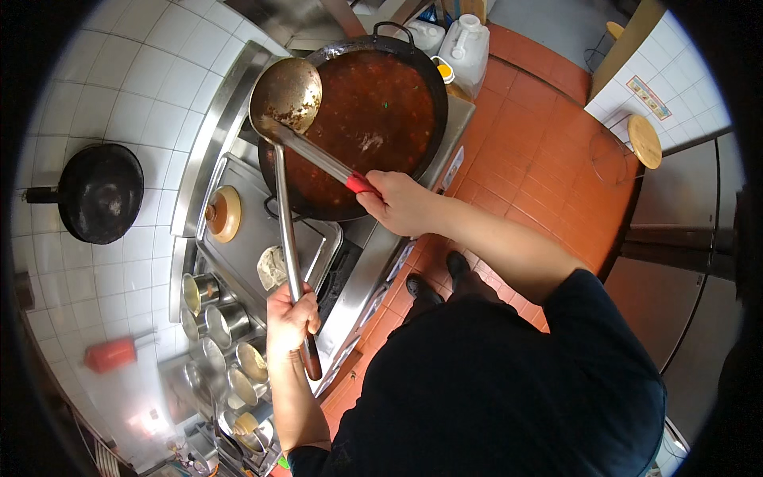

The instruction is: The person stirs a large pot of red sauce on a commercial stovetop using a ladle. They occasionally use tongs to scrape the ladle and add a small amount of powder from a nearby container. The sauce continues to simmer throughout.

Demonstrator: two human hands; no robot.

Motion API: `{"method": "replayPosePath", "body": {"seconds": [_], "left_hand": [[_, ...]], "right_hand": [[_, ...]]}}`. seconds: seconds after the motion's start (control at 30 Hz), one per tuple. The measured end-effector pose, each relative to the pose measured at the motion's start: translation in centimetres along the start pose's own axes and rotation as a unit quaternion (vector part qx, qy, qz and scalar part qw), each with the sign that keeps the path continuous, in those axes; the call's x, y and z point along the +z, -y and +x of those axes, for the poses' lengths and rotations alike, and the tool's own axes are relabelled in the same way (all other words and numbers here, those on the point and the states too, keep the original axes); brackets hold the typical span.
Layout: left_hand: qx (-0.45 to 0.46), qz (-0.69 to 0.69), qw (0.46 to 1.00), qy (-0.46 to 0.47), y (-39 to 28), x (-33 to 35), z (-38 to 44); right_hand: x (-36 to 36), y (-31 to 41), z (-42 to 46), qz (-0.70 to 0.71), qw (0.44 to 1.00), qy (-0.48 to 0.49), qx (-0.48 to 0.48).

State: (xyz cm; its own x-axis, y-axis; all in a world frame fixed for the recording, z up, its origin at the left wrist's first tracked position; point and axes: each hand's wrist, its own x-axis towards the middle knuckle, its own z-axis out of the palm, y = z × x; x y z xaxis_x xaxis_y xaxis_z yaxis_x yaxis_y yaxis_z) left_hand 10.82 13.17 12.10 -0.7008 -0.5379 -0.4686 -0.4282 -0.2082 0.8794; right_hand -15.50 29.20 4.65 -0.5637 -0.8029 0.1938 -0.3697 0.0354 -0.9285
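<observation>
My left hand (292, 316) is closed around the long handle of a big metal ladle (285, 89), near its dark wooden end. The ladle's bowl is raised over the left rim of a wide black wok (442, 101), with brown bits stuck inside. My right hand (398, 204) grips the red handle of a metal utensil (322, 156). Its blurred far end meets the ladle's bowl near the handle joint; its exact kind is unclear. Dark red-brown sauce (381, 89) with small bits and one green fleck fills most of the wok.
A metal tray (250, 197) beside the wok bears a brown lid (224, 214) and a crumpled pale cloth (272, 267). Several metal pots (228, 325) stand nearer. A black frying pan (102, 194) hangs on the tiled wall. White plastic jugs (468, 50) stand beyond the wok.
</observation>
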Motion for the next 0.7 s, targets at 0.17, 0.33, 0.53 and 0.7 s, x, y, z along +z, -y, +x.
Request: {"method": "replayPosePath", "body": {"seconds": [0.17, 0.33, 0.53, 0.7], "left_hand": [[-0.006, 0.014, 1.000, 0.004, 0.2, -0.4, 0.3], [0.001, 0.014, 1.000, 0.002, 0.0, -0.4, 0.1], [-0.007, 0.019, 1.000, 0.008, -0.5, -0.6, 0.0], [-0.015, 0.032, 0.999, -0.022, -1.7, -1.4, -0.2]], "right_hand": [[0.6, -0.1, -0.1, 0.033, 0.999, -0.008, -0.007], [1.5, -0.9, 0.0, 0.020, 0.999, -0.023, 0.009], [1.2, -1.0, 0.2, -0.049, 0.995, -0.078, -0.032], [-5.5, -0.7, 1.4, -0.414, 0.910, 0.012, -0.001]]}}
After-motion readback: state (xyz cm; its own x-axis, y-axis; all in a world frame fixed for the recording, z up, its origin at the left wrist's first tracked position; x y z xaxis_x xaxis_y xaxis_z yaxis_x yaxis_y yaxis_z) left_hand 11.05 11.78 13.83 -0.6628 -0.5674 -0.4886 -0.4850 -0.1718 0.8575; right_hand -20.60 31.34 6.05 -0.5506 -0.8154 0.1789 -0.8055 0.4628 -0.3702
